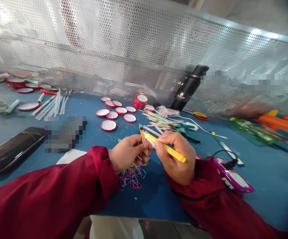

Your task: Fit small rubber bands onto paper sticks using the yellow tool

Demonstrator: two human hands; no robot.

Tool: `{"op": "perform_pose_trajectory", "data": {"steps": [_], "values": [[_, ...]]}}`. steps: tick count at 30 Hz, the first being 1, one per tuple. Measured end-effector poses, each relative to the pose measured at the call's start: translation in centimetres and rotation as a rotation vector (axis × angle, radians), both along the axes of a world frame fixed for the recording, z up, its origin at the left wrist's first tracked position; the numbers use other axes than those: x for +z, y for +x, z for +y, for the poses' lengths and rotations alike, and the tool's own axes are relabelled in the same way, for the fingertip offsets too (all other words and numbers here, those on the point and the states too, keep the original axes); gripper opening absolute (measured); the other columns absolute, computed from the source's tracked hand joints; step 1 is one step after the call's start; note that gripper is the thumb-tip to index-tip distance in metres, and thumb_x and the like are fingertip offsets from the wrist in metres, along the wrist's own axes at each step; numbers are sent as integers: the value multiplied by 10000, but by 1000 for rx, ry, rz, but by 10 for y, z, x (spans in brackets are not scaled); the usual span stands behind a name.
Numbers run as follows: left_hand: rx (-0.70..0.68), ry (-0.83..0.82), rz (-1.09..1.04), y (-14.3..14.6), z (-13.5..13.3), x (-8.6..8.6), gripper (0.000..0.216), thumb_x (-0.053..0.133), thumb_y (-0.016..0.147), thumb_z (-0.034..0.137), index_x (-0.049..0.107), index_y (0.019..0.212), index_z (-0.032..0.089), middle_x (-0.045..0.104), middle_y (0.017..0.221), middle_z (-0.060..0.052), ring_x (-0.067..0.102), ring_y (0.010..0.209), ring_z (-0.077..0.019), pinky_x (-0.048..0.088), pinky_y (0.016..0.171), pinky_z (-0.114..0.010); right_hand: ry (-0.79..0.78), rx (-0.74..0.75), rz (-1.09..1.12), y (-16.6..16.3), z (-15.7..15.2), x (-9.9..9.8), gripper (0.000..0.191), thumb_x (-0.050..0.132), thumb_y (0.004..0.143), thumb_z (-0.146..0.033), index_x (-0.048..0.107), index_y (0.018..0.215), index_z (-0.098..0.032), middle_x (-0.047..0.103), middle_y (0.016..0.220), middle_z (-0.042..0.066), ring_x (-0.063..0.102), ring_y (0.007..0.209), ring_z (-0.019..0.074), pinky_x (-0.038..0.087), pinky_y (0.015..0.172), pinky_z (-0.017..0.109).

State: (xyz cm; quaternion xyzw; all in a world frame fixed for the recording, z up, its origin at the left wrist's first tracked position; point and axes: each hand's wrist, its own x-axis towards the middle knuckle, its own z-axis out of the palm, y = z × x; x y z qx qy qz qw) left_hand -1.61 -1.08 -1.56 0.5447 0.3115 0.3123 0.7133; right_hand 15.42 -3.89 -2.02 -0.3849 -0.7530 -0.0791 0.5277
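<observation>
My left hand point(130, 151) pinches a flat wooden craft stick point(144, 139) upright; the stick has a dark mark near its top. My right hand point(177, 156) grips a slim yellow pen-like tool point(170, 150) between thumb and fingers. Its front end reaches the upper part of the stick; whether they touch I cannot tell. A small white piece point(150, 138) shows between the two hands, partly hidden. Beneath them lies a tangle of coloured rubber bands point(131, 177) on the blue table point(144, 200).
Red-rimmed round lids point(108, 125) lie beyond my hands, with loose sticks point(156, 119) and green-handled pliers point(187, 134) to their right. A black bottle point(187, 89) leans on the perforated metal screen point(134, 49). Right: purple device point(233, 177), green bottle point(253, 131). Left: dark case point(14, 149), glue sticks point(50, 108).
</observation>
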Motion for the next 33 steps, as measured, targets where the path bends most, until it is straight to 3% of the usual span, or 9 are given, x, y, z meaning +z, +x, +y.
{"op": "perform_pose_trajectory", "data": {"steps": [27, 33], "values": [[24, 7, 15, 0, 0, 0, 168, 623, 873, 301, 556, 863, 147, 591, 770, 6, 566, 567, -58, 408, 465, -166, -1, -18, 6, 0, 0, 1, 119, 639, 818, -168, 563, 884, -233, 620, 786, -1, 624, 746, 172, 510, 695, 333], [6, -1, 3, 0, 0, 0, 237, 666, 844, 353, 544, 821, 151, 584, 748, 10, 561, 559, -51, 392, 456, -145, -47, 29, 23, 0, 0, -1, 103, 634, 830, -202, 556, 884, -242, 624, 773, 5, 617, 731, 179, 519, 682, 351]]}}
